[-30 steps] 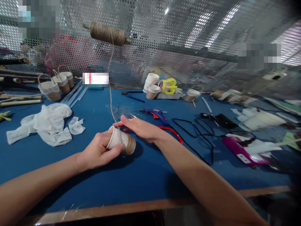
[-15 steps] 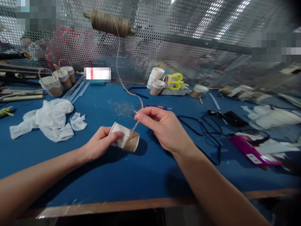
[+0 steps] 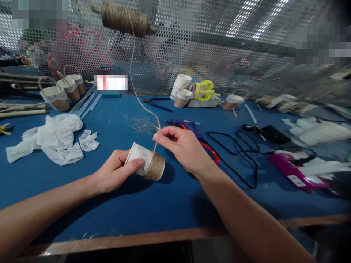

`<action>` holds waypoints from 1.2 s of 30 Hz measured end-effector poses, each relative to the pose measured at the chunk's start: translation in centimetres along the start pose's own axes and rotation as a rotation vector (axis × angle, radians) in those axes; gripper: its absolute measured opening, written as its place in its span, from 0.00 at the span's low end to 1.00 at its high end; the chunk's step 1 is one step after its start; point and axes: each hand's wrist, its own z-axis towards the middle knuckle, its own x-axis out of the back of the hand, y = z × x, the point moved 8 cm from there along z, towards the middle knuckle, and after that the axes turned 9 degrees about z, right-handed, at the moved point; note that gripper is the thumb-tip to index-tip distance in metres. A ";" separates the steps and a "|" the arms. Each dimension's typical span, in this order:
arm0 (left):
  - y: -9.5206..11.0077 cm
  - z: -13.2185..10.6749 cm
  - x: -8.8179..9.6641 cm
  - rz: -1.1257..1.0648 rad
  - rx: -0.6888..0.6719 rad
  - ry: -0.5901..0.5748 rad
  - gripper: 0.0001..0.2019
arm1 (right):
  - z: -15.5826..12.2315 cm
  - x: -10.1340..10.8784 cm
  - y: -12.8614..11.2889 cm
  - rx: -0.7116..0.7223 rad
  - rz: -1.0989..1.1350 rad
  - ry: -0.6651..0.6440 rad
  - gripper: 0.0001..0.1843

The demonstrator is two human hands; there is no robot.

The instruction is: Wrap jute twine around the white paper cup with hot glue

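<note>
My left hand (image 3: 113, 174) grips a white paper cup (image 3: 145, 166) lying on its side just above the blue table (image 3: 164, 208). Brown twine is wound round the cup's bottom half. My right hand (image 3: 183, 148) pinches the twine strand (image 3: 137, 98) close above the cup. The strand runs up to a twine spool (image 3: 123, 19) hung on the perforated metal screen at the back.
A blue glue gun (image 3: 184, 124), red-handled scissors (image 3: 212, 153) and black cable (image 3: 241, 160) lie right of my hands. White crumpled plastic (image 3: 53, 137) sits left. Finished twine-wrapped cups (image 3: 56, 98) stand far left; more cups (image 3: 183, 93) at the back. A magenta tool (image 3: 297, 170) lies right.
My right hand rose from lying flat on the table, took the twine in a pinch, and the twine now covers more of the cup.
</note>
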 end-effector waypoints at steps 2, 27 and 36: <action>0.6 0.0 0.1 0.043 -0.041 0.008 0.13 | 0.0 -0.1 0.3 -0.021 -0.010 -0.011 0.13; -0.7 0.4 0.9 -0.285 0.133 0.179 0.09 | 0.2 -1.5 3.1 -0.208 0.027 -0.053 0.17; -2.5 0.9 1.6 -0.642 0.406 0.349 0.08 | -0.6 -2.0 1.3 -0.108 -0.040 -0.165 0.27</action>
